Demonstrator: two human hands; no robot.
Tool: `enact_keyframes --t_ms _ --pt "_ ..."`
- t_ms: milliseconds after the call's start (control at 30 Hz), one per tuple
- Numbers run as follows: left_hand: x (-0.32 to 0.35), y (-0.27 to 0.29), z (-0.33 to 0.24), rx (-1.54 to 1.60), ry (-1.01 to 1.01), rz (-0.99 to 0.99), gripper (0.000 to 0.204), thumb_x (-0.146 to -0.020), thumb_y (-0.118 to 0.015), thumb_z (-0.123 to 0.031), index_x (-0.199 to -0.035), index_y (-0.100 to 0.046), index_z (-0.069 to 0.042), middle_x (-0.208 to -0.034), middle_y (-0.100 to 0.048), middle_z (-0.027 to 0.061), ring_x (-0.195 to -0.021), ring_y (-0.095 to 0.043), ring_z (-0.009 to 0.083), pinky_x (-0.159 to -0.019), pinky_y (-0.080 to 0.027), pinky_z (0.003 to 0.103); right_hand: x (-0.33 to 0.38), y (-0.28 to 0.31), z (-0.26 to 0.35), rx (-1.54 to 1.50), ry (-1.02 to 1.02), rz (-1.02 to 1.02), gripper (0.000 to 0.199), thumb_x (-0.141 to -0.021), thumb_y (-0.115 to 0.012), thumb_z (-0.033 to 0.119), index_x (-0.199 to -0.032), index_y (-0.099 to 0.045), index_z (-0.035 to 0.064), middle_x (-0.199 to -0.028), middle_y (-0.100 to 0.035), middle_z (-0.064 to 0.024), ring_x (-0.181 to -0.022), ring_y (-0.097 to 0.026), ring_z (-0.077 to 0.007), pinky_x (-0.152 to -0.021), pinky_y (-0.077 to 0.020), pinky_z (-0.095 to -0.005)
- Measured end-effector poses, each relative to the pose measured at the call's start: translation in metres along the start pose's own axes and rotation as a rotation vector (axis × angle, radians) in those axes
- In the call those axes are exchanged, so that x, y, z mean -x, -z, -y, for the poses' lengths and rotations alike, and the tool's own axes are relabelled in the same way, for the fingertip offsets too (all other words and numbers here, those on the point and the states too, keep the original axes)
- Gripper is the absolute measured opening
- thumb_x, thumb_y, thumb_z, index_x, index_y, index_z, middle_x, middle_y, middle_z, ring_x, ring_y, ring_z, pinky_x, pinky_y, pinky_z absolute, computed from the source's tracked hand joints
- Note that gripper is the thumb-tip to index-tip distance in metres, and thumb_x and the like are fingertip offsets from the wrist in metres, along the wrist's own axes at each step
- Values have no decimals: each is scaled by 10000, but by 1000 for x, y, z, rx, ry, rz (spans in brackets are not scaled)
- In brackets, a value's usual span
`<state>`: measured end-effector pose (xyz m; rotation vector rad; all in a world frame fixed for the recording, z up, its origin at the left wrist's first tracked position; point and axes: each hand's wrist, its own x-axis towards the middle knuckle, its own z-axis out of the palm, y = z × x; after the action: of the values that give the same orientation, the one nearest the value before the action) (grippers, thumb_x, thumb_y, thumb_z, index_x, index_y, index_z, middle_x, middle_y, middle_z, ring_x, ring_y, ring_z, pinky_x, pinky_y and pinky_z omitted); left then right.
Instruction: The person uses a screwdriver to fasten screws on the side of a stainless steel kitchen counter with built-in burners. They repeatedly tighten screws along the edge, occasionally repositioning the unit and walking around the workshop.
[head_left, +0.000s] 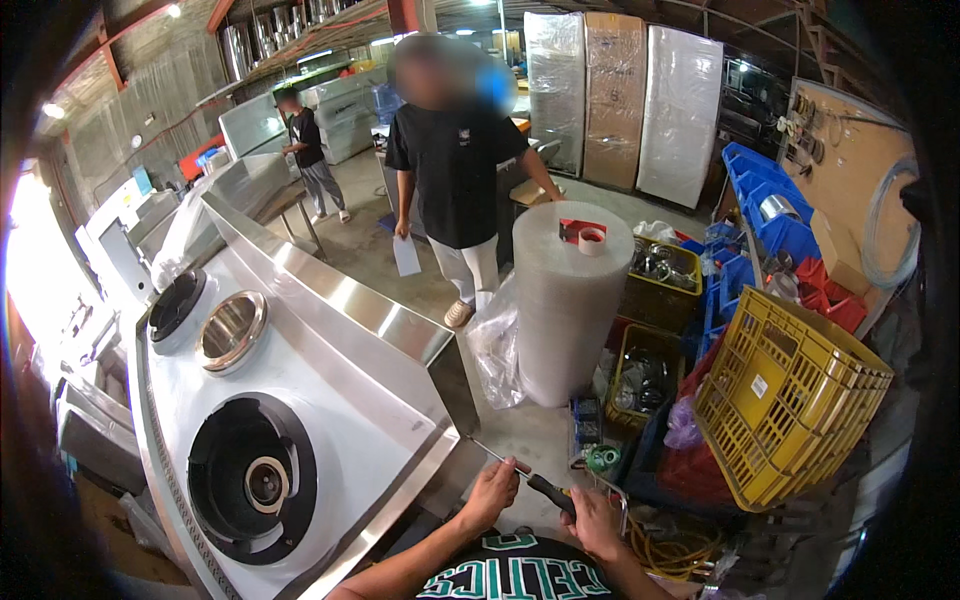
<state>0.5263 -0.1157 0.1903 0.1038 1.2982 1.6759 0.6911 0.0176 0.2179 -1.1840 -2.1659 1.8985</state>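
A screwdriver (548, 491) with a black handle is held across my front. My right hand (597, 522) is closed around the end of its handle. My left hand (492, 495) is closed on the thin shaft, fingertips pinching it. The shaft points up and left, its tip by the near right corner of a stainless steel wok range (370, 432); whether it touches the steel or a screw, I cannot tell. A black burner ring (300, 430) is set into the range top, with a polished metal ring (232, 330) farther back.
Ahead stands a person (450, 170) in a black shirt, holding a white sheet; another person (305, 150) is farther off. A tall bubble wrap roll (570, 320) bears a tape roll (591, 240). Yellow crates (790, 400) and blue bins (770, 200) line the right. A yellow hose (680, 550) lies nearby.
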Motion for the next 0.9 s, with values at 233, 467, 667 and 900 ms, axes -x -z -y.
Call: enact_keyframes --t_ms 233,467,667,900 --pt "-2 -3 -3 27 -99 -9 414 -1091 -423 -403 -1048 -605 -34 -636 -317 -88 -522 -280 47 -468 -232 229 11 3 -2 398 828 -357 344 -996 -646 307 -1141 -600 -1 -833 -633 -100 -565 -548 -166 -529 -433 -305" --pt "-9 -2 -14 1 -73 -15 418 -1099 -403 -400 -1052 -600 -34 -624 -318 -89 -494 -267 41 -441 -237 222 -5 7 6 -86 116 -15 415 -1025 -575 409 -1007 -602 -4 -723 -587 -78 -629 -580 -165 -591 -464 -333" --pt "-8 -1 -14 5 -95 -31 418 -1091 -422 -412 -1046 -599 -36 -624 -324 -87 -499 -270 43 -444 -231 228 0 5 -2 403 740 -263 467 -988 -623 396 -1229 -578 -2 -1015 -625 -181 -865 -617 -314 -778 -505 -414" --pt "-11 1 -16 -8 -114 -51 427 -1083 -434 -422 -1060 -595 -27 -655 -326 -86 -529 -282 35 -464 -231 217 -12 4 -14 -76 320 -37 268 -1011 -605 232 -1155 -579 8 -1026 -608 -105 -838 -602 -169 -610 -493 -280"
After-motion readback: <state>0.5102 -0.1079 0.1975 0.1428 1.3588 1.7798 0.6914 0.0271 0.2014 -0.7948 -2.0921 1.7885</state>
